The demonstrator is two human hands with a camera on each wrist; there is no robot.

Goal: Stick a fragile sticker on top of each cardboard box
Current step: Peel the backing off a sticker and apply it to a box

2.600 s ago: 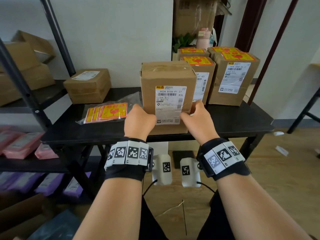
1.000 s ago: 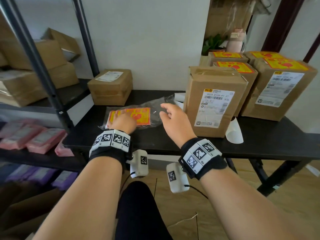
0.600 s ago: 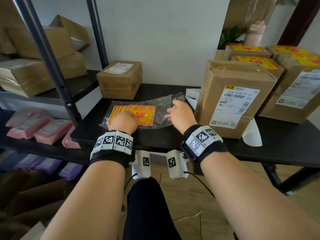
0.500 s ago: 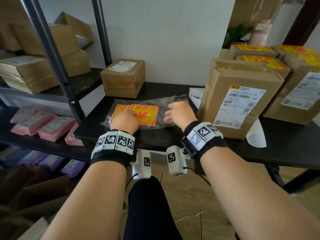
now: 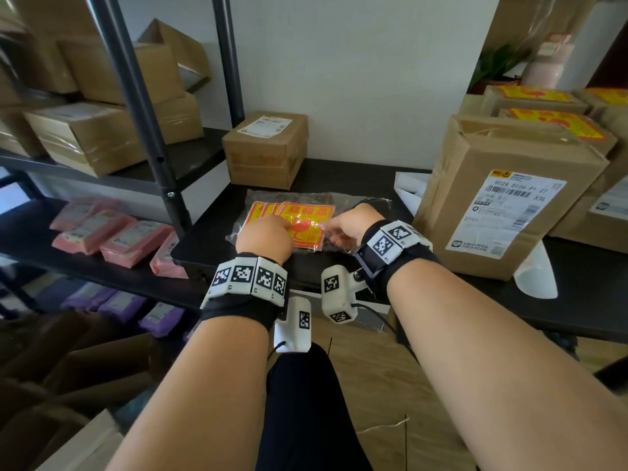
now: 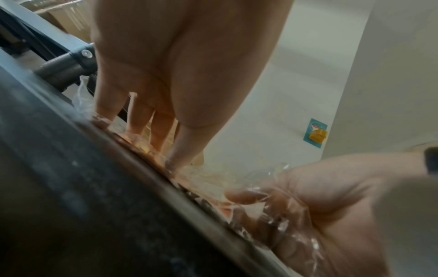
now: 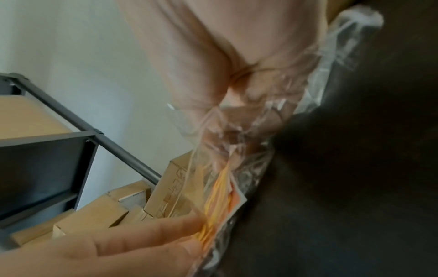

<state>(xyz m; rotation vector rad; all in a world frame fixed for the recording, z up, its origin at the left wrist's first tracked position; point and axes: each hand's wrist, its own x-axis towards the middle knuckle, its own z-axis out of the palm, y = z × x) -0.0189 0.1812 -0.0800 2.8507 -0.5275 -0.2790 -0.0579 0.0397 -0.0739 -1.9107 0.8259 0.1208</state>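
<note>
Lying fanned inside clear plastic bag (image 5: 339, 202) on black table (image 5: 356, 171), left of unlabelled cardboard box (image 5: 503, 198): fragile stickers (image 5: 306, 215). Pressing down on stack now with straight fingers, left hand (image 5: 265, 237), as 0.5 s ago. Having slid closer since then, right hand (image 5: 353, 224), fingers curling on bag's open edge, pinching plastic beside sticker corner.

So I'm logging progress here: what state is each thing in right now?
Front cardboard box: upright, top bare.
Boxes behind: stickered.
Sticker stack: inside bag.
Plastic bag: flat on table.
Left hand: pressing stack.
Right hand: gripping bag.
</note>
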